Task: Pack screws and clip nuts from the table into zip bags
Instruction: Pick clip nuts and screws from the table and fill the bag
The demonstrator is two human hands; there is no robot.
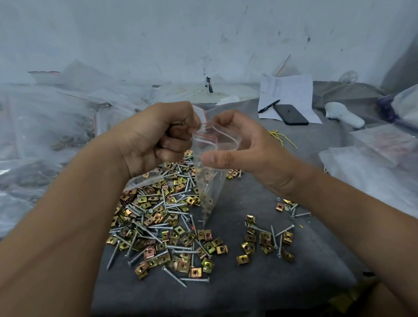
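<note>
One head view, looking forward and down at the bench point(235, 286)

The camera sits on the person's head, close above the work, and faces the far wall point(195, 24) with a wide angle. Both forearms enter from the near corners, left and right, and meet in the middle. The bench fills the lower half; its near edge lies at the bottom. There is no second view.
</note>
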